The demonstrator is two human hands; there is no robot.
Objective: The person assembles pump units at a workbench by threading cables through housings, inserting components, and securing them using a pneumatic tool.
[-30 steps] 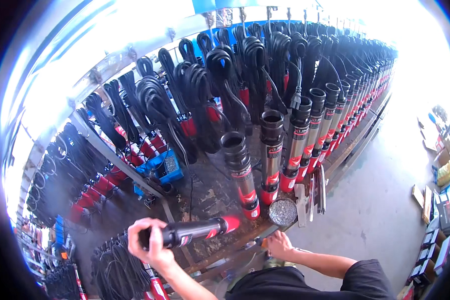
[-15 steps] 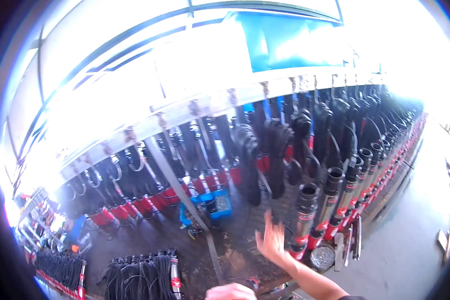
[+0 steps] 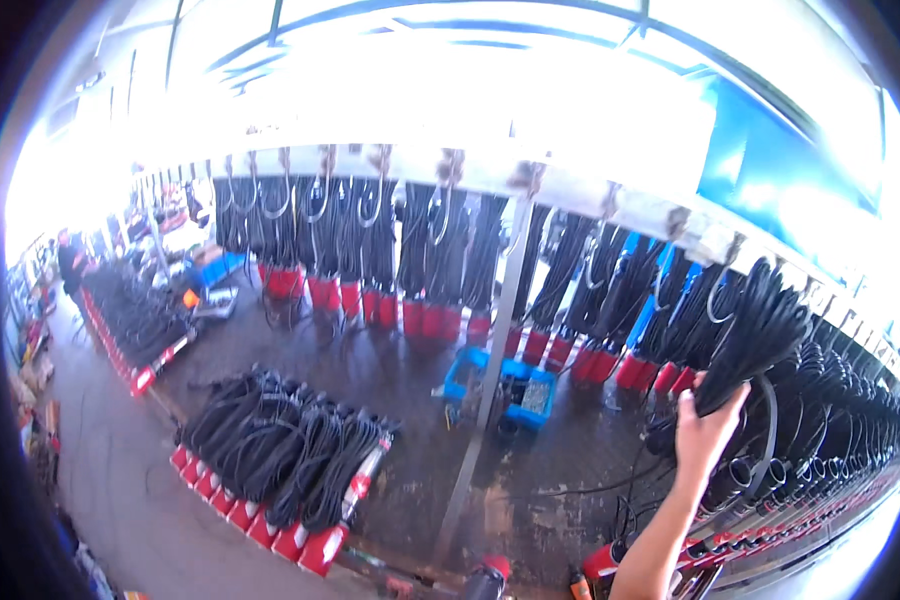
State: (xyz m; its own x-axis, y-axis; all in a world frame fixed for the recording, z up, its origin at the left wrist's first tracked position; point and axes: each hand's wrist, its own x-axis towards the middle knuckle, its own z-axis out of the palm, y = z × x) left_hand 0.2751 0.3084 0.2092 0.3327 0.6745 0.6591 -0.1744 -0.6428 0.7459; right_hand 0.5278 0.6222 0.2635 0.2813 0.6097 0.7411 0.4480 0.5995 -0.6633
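Observation:
My right hand (image 3: 708, 428) is raised at the right, its fingers wrapped round the lower part of a thick coil of black cable (image 3: 760, 335). The coil stands up out of the hand, in front of the hanging row. From below the grip, thin black cable (image 3: 625, 515) trails down toward a red-ended cylinder (image 3: 602, 562) at the bench's near edge. My left hand is out of the picture. At the lower edge, a dark cylinder with a red end (image 3: 488, 578) pokes into view.
Hooks on a pale overhead beam (image 3: 410, 160) hold several black cable coils (image 3: 450, 250) above red cylinders. A metal post (image 3: 490, 380) rises from the dark bench (image 3: 410, 490), beside blue bins (image 3: 530, 395). Bundled cable (image 3: 280, 430) lies at left; steel tubes (image 3: 735, 480) line the right.
My right hand has risen and closed round the cable coil; before, it was spread low over the bench. The view has swung left, and my left hand has left the lower edge.

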